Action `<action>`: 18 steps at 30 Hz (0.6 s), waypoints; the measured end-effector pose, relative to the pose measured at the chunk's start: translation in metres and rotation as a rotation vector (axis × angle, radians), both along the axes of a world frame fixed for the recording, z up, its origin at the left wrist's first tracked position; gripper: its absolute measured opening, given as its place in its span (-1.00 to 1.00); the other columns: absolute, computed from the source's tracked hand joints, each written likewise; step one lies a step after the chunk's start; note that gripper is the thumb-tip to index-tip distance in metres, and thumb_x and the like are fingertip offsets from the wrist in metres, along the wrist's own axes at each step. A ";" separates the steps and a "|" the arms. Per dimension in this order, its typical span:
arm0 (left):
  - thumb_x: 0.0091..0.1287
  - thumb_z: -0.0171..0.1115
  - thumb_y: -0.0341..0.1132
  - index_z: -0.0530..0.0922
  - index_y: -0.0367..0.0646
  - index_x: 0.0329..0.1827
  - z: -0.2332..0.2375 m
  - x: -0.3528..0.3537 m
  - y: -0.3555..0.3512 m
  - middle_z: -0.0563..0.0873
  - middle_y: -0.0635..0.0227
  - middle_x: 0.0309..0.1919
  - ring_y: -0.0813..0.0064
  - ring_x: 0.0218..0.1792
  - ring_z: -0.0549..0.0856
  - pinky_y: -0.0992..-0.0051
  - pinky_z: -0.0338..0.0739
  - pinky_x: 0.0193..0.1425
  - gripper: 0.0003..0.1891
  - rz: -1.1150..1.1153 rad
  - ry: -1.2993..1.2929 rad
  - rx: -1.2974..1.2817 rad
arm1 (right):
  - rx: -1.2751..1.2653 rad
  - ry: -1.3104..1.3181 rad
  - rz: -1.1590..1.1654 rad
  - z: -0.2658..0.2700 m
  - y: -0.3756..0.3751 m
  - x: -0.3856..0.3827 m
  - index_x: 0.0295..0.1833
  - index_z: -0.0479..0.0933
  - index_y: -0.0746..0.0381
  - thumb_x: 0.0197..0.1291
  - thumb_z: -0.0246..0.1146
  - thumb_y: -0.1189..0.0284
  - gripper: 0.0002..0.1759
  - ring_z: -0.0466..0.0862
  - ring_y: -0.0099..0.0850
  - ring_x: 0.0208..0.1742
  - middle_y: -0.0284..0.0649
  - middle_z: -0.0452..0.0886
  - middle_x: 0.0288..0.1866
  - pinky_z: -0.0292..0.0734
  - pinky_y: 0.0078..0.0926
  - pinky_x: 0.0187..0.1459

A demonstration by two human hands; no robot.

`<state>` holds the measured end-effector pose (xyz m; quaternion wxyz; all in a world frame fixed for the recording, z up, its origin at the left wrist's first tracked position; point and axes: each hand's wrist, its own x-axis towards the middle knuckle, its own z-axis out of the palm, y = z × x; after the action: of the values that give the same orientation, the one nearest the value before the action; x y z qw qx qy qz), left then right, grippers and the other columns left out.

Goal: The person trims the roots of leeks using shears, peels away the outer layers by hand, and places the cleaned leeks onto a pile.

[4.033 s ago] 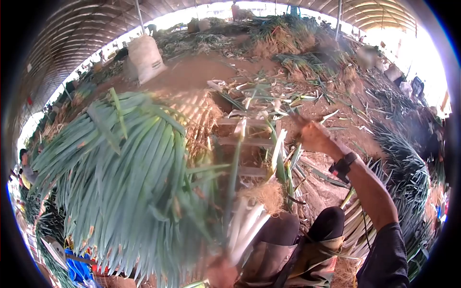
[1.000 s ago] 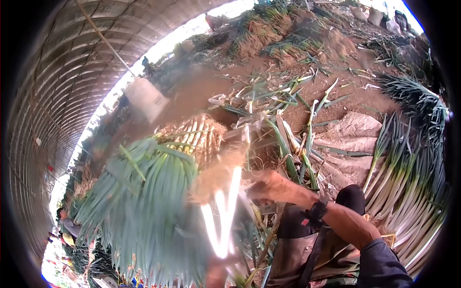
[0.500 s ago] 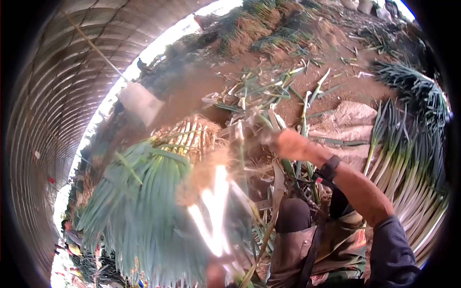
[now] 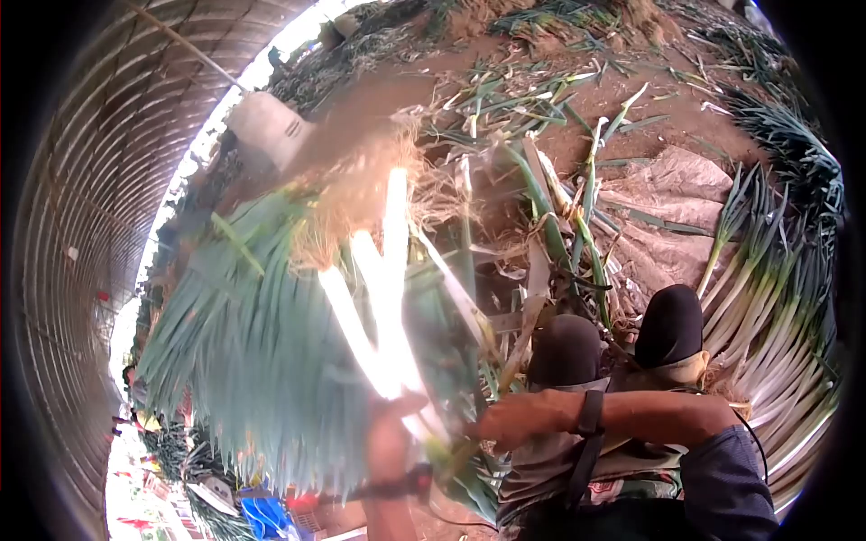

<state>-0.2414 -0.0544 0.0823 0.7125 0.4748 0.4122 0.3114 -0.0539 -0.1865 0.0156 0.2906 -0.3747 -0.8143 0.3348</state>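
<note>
3 white leeks (image 4: 391, 288) point roots-up toward 12 o'clock near the view's centre. The left grip (image 4: 393, 422) is closed around their lower stalks. At its 3 o'clock, the right grip (image 4: 502, 422) is blurred; I cannot tell how far open. A leafy pile (image 4: 239, 352) lies at 8 o'clock.

Harsh daylight floods in here through the gap (image 4: 307, 29) from eight to eleven o'clock, burnt white; the roof (image 4: 99, 180) past nine bows, dimmer, into black edges. White stalks (image 4: 391, 298) near centre glare; the left hand (image 4: 390, 435) toward six blurs, and the soil (image 4: 370, 108) past eleven looks smeared.
</note>
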 end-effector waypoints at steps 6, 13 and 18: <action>0.04 0.48 -0.36 0.71 -0.40 -0.21 0.019 -0.004 0.022 0.77 0.13 -0.43 0.30 -0.47 0.76 0.37 0.69 -0.26 -0.69 0.093 0.220 0.265 | 0.031 -0.207 -0.015 0.067 0.020 0.083 -0.27 0.60 0.27 0.15 0.24 0.45 -0.89 0.71 -0.06 -0.35 -0.03 0.66 -0.41 0.63 -0.13 -0.35; 0.08 0.46 -0.30 0.75 -0.30 -0.17 0.020 -0.006 0.016 0.78 0.28 -0.39 0.36 -0.41 0.75 0.42 0.65 -0.20 -0.70 0.076 0.344 0.368 | 0.611 -1.100 -0.826 0.196 0.117 0.281 0.32 0.39 0.35 0.22 0.27 0.59 -0.47 0.63 -0.27 -0.49 0.02 0.66 -0.05 0.70 -0.29 -0.36; 0.21 0.44 -0.31 0.75 -0.30 -0.14 0.015 0.016 0.015 0.79 0.36 -0.34 0.51 -0.28 0.74 0.50 0.61 -0.14 -0.75 -0.025 0.311 0.333 | 0.711 -0.885 -0.775 0.193 0.073 0.185 0.50 0.21 0.37 0.11 0.16 0.79 -0.23 0.68 -0.30 -0.23 -0.01 0.63 0.17 0.75 -0.42 -0.17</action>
<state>-0.2250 -0.0397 0.0978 0.5561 0.6331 0.4540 0.2893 0.1307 -0.1139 0.2086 0.1349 -0.6225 -0.7238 -0.2653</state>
